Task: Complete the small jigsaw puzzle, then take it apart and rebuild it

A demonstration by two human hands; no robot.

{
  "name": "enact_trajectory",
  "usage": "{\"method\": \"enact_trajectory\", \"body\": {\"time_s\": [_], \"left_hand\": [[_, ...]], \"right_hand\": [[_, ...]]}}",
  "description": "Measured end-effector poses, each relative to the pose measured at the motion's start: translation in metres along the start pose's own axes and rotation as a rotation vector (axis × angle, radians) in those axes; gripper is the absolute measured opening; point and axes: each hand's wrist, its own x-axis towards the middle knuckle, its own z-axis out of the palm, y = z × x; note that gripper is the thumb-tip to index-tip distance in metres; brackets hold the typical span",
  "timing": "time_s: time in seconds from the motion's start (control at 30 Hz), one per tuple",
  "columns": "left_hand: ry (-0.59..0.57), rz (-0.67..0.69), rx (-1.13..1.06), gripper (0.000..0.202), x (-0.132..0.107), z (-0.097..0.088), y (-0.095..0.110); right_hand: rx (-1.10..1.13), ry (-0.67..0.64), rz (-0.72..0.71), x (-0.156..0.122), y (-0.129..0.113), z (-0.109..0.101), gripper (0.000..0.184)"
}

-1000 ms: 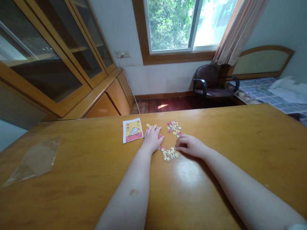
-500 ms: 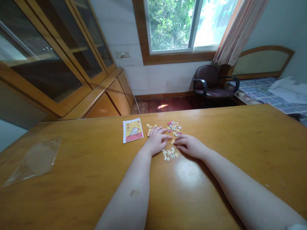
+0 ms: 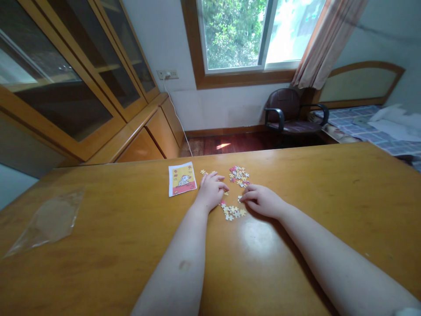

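My left hand (image 3: 211,192) rests low over the table with its fingers spread, partly covering a few puzzle pieces. By its fingertips lies a yellow puzzle piece (image 3: 226,192). My right hand (image 3: 261,200) has its thumb and fingers pinched at a small pale puzzle piece (image 3: 240,199). Between and beyond the hands sits a heap of pink, white and yellow puzzle pieces (image 3: 239,175). Closer to me is a second pile, mostly cream and yellow puzzle pieces (image 3: 234,212). Another loose puzzle piece (image 3: 203,172) shows past the left fingers.
Left of the hands lies a picture card (image 3: 182,179) showing a white animal on yellow and pink. A clear plastic bag (image 3: 49,219) is flat on the wooden table (image 3: 115,237) at far left. Beyond the table stand a cabinet (image 3: 154,131) and an armchair (image 3: 284,109).
My left hand has drawn slightly left, its fingers more curled, uncovering a yellow piece. My right hand has shifted slightly right, with a pale piece now at its fingertips.
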Motion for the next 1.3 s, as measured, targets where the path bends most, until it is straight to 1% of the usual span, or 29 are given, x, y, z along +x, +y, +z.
{"method": "enact_trajectory", "body": {"time_s": [0.1,0.2,0.3,0.5,0.6,0.73,0.83,0.97,1.07,1.1,1.2,1.3], "left_hand": [[0.032,-0.018,-0.004,0.03,0.001,0.0,-0.001],[0.046,-0.001,-0.02,0.031,0.001,-0.001,0.0],[0.06,0.007,-0.032,0.033,0.001,-0.002,0.001],[0.08,0.024,-0.046,0.032,0.001,0.0,-0.001],[0.083,0.032,-0.049,0.031,0.001,0.001,-0.002],[0.082,0.029,-0.052,0.032,0.001,0.001,-0.001],[0.076,0.032,-0.054,0.032,0.001,0.0,-0.001],[0.031,0.069,-0.057,0.035,0.0,0.0,0.001],[-0.025,0.136,-0.073,0.035,-0.002,0.0,0.002],[-0.048,0.155,-0.079,0.035,-0.002,0.0,0.002],[-0.115,0.162,-0.088,0.038,-0.004,0.0,0.004],[-0.143,0.149,-0.091,0.038,-0.004,-0.001,0.005]], "right_hand": [[-0.075,0.063,0.072,0.001,0.002,0.001,0.021],[-0.124,0.057,0.116,0.001,0.003,0.003,0.024],[-0.124,0.036,0.135,0.002,0.002,0.003,0.023],[-0.073,0.048,0.139,0.003,0.005,0.004,0.022],[-0.058,0.062,0.21,0.003,0.006,0.005,0.02],[-0.088,0.136,0.283,0.001,0.006,0.003,0.024],[-0.087,0.14,0.229,0.0,0.006,-0.002,0.021],[-0.085,0.051,0.056,0.001,0.002,-0.004,0.021],[-0.107,0.01,0.017,0.002,-0.003,-0.004,0.033],[-0.103,0.012,0.012,0.002,-0.004,-0.004,0.034],[-0.019,0.018,-0.025,0.002,-0.006,-0.006,0.023],[0.091,-0.039,-0.06,0.002,-0.006,-0.005,0.015]]}}
